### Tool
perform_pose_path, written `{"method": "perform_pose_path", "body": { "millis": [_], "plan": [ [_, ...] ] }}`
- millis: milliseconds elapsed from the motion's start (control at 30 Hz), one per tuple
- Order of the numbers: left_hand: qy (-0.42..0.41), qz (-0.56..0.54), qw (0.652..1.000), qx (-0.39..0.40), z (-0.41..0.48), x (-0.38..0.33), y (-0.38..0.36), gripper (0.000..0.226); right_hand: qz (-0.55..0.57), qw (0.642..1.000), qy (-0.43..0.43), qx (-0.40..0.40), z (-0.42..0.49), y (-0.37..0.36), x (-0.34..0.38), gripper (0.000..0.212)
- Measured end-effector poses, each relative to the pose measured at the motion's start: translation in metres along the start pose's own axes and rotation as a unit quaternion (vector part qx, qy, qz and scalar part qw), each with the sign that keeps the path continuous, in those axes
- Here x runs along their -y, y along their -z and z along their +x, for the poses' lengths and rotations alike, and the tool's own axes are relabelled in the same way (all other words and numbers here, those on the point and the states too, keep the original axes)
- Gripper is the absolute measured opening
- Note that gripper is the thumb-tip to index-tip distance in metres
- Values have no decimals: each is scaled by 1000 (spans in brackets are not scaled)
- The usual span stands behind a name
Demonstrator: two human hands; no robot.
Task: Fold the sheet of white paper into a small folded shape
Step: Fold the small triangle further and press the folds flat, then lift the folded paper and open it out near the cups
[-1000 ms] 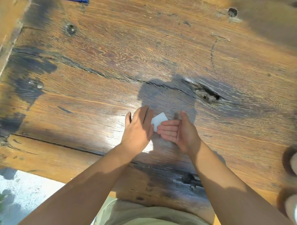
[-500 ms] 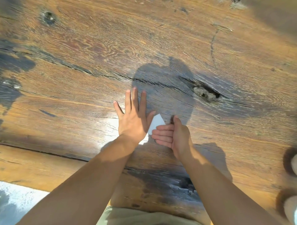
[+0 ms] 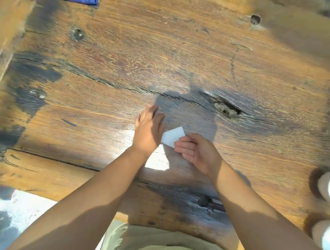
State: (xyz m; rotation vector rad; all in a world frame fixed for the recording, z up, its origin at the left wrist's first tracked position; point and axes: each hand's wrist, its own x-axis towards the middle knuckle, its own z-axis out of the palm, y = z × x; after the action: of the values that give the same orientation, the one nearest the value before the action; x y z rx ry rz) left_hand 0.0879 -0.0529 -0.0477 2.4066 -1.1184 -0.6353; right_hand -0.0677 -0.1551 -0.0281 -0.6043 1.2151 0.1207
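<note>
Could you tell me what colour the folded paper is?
The paper is plain white, clearest in the head view.

Folded white paper (image 3: 172, 136) lies flat on the wooden bench (image 3: 178, 53). Left grip (image 3: 148, 130) rests palm-down just left of the paper, covering its left edge. Right grip (image 3: 194, 151), palm up and fingers curled, touches the paper's near-right corner; pinch or not, can't tell.

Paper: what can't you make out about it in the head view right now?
All in the head view:
- Paper: left part hidden under the left hand; folds uncountable.
- Right hand: its fingers cover the paper's near corner; pinch or mere touch unclear.
- Blue thing: cut off by the top edge.
</note>
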Motion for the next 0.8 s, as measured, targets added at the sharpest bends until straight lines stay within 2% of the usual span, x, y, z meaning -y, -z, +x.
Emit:
{"method": "perform_pose_path", "body": {
  "millis": [67, 133, 200, 300, 467, 600, 733, 800],
  "plan": [
    [-27, 10, 999, 30, -7, -7, 6, 28, -48, 997, 57, -31, -1, 0, 7, 23],
    [-50, 38, 994, 89, -12, -15, 8, 28, -139, 977, 131, -93, 3, -1, 10, 13],
    [-48, 70, 988, 130, -15, -21, 8, 27, -274, 930, 196, -145, 9, -2, 9, 11],
    [-23, 111, 983, 145, -11, -27, 6, 25, -461, 836, 254, -153, 16, -3, 7, 11],
    [6, 106, 979, 174, -5, -30, 4, 22, -570, 757, 292, -129, 20, -8, 2, 24],
    [13, 69, 982, 176, -8, -31, 7, 9, -573, 751, 288, -155, 19, -12, -5, 16],
    [5, 37, 984, 173, -13, -32, 8, 13, -562, 752, 305, -163, 18, -13, -10, 10],
    [15, 1, 985, 175, -15, -30, 7, 11, -544, 764, 314, -147, 16, -13, -11, 12]
  ]
}}
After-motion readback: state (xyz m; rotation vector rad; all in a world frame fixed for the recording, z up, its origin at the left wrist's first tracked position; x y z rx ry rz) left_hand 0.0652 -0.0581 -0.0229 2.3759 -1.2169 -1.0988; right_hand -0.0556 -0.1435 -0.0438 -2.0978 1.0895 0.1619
